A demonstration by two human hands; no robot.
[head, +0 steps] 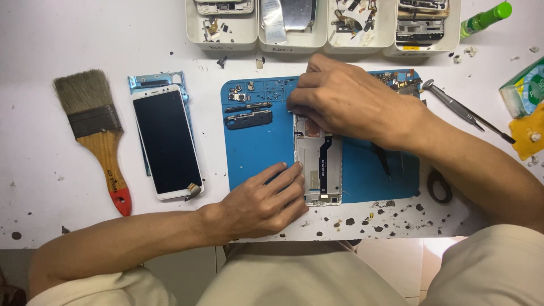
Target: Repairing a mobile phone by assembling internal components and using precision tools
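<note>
Fingers [292,173] of left hand [258,201] press flat, together, on opened phone [318,167] | right hand [351,102] pinches its far end, grip hidden | phone lies mid blue mat [255,153] | steady frame, work gently.

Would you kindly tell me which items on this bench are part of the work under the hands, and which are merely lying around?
In use:
- opened phone frame, steadied by the left hand, worked at its top by the right hand
- blue repair mat
- removed black brackets on the mat

Lying about:
- paintbrush
- white phone screen
- tweezers
- green bottle
- parts trays
</note>
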